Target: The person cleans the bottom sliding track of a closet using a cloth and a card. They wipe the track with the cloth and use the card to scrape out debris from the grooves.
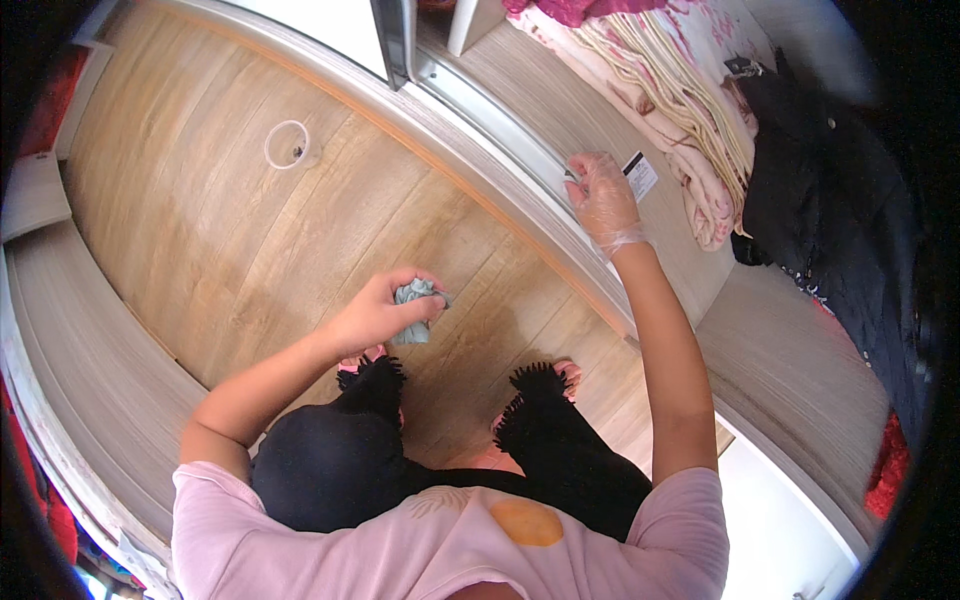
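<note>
My left hand (397, 307) is bare and grips a crumpled grey-green cloth (416, 300) above the wood-look floor. On my right hand (600, 195) is a clear plastic glove, gathered at the wrist. Its fingers are curled at the white sliding-door track (510, 120), with a small greyish piece (571, 175) between thumb and fingertips, too small to name. Just right of that hand, a black-and-white printed card (640, 175) lies on the grey wood-grain wardrobe base (547, 82).
A clear plastic cup (289, 146) with something dark inside stands on the floor (225, 202). Folded blankets (660, 97) and black clothing (825, 187) fill the wardrobe's right side. The sliding door panel (322, 22) is at the top. A grey wood-grain ledge (90, 322) runs along the left.
</note>
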Demonstrator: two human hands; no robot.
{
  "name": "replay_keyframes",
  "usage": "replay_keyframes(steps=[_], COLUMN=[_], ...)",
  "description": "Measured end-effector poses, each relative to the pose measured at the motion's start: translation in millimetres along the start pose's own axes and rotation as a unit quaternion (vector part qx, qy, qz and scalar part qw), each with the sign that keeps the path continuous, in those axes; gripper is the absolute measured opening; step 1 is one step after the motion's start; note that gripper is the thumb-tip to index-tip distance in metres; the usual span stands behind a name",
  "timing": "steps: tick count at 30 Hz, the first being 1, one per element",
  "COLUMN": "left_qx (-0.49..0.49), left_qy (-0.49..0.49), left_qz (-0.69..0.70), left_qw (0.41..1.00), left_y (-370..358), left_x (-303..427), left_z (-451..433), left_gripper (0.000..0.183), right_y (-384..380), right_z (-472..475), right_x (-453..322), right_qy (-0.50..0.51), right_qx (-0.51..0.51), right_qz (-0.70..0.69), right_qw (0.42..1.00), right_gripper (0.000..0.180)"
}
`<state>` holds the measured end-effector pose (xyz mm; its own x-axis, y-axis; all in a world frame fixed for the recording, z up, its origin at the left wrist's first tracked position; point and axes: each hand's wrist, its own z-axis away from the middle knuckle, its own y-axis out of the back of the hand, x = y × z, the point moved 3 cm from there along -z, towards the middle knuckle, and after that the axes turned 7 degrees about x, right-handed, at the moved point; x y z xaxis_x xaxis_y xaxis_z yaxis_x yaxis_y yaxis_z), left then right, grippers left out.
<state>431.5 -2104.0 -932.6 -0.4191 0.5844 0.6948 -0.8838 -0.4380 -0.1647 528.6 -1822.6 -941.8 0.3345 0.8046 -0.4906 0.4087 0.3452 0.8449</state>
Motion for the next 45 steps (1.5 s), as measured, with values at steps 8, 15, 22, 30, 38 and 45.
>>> replay_keyframes(steps=[8, 15, 22, 30, 38, 45], left_qx=[0.014, 0.028, 0.008, -0.043, 0.045, 0.109], left_qy=[-0.028, 0.001, -0.077, -0.137, -0.277, -0.252], left_qz=[0.112, 0.099, 0.184, 0.388, 0.171, 0.145], left_qw=[0.993, 0.995, 0.980, 0.910, 0.944, 0.951], left_y=[11, 24, 30, 64, 77, 75], left_x=[-28, -11, -32, -27, 12, 29], left_z=[4, 15, 13, 16, 7, 1], left_gripper=[0.024, 0.024, 0.028, 0.045, 0.052, 0.054], right_y=[-12, -42, -169, -158, -69, -58], right_z=[-7, -54, -116, -85, -21, -2], right_x=[4, -153, -241, -207, -197, -161], right_qy=[-0.008, 0.092, 0.181, -0.100, -0.344, -0.294], right_qx=[-0.008, -0.015, 0.001, -0.188, -0.392, -0.231], right_qz=[0.014, -0.201, -0.171, -0.411, -0.578, -0.476], right_qw=[1.000, 0.975, 0.968, 0.886, 0.628, 0.796], right_gripper=[0.011, 0.006, 0.011, 0.021, 0.047, 0.025])
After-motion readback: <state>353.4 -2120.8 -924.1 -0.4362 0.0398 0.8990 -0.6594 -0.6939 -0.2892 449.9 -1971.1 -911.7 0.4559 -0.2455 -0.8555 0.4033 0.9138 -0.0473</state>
